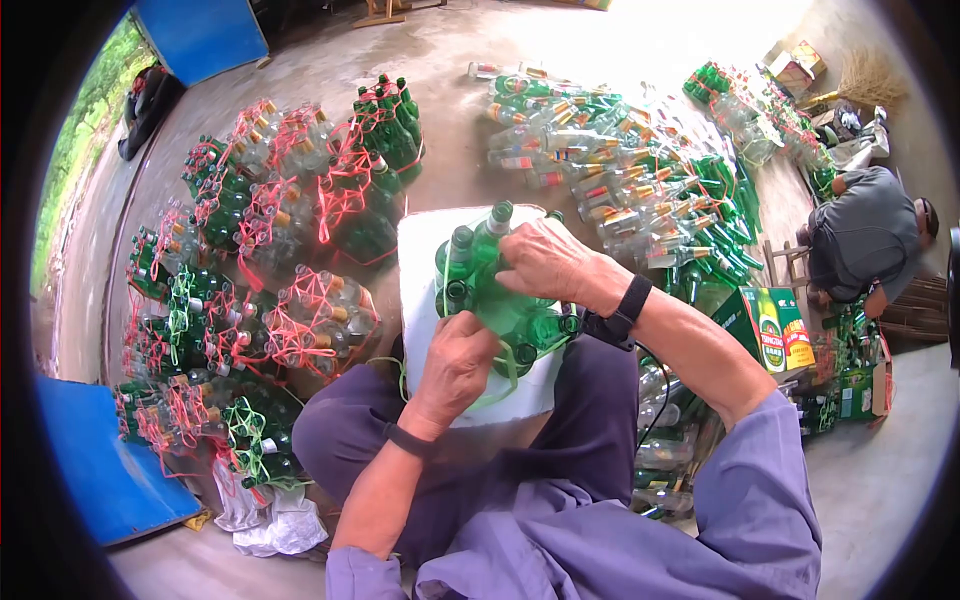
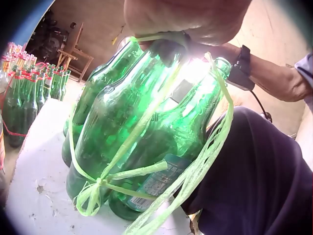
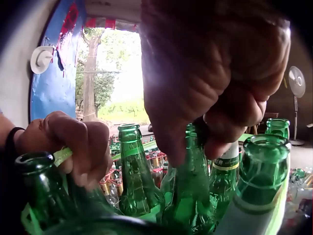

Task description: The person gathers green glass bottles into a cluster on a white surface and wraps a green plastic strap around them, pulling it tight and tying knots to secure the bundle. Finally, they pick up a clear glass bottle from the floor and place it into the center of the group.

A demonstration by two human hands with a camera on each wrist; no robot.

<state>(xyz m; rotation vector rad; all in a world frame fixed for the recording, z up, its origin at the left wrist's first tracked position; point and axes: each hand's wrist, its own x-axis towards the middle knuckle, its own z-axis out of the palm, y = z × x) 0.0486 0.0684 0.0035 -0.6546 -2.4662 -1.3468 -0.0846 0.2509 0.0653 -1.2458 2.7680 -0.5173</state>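
Observation:
Several green glass bottles [image 1: 459, 250] stand upright in a cluster on a white block [image 1: 430, 225] between the person's knees. Light-green plastic twine [image 2: 129, 142] runs around and over the bundle, with a knotted loop low on its side and loose strands hanging. The left hand [image 1: 455, 365] curls its fingers on the twine at the near left of the bottle tops. Across the bundle, the right hand [image 1: 550, 262] bends down over the bottle mouths. In the right wrist view its thumb and fingers straddle one bottle's neck [image 3: 192, 139]; the palm side is shaded.
Bundles of bottles tied in red twine [image 1: 320, 320] stand at left. Loose bottles [image 1: 640, 180] lie in a wide pile ahead and right. A beer carton [image 1: 770, 330] sits at right, near another person [image 1: 865, 235] bent over on a low seat. Blue panels [image 1: 110, 460] stand at left.

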